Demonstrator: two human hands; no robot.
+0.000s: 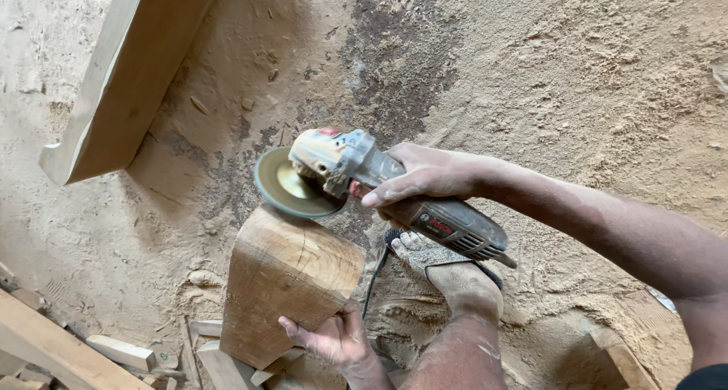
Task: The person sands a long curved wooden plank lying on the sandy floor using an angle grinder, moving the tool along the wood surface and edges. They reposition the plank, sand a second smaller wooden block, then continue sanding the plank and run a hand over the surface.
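Note:
My right hand (421, 178) grips the body of a dusty angle grinder (447, 223) whose round sanding disc (292, 184) rests on the top edge of a curved wooden block (284, 284). My left hand (330, 337) holds the block's lower right side, fingers pressed against it. The block stands upright on the sawdust-covered floor. My bare foot (455, 272) is planted just right of the block, under the grinder, with the black power cord (373, 280) running beside it.
A long wooden beam (125, 79) leans at the upper left. Several offcuts and planks (61, 348) lie at the lower left, and another wood piece (622, 356) at the lower right. Sawdust covers the ground (591, 72).

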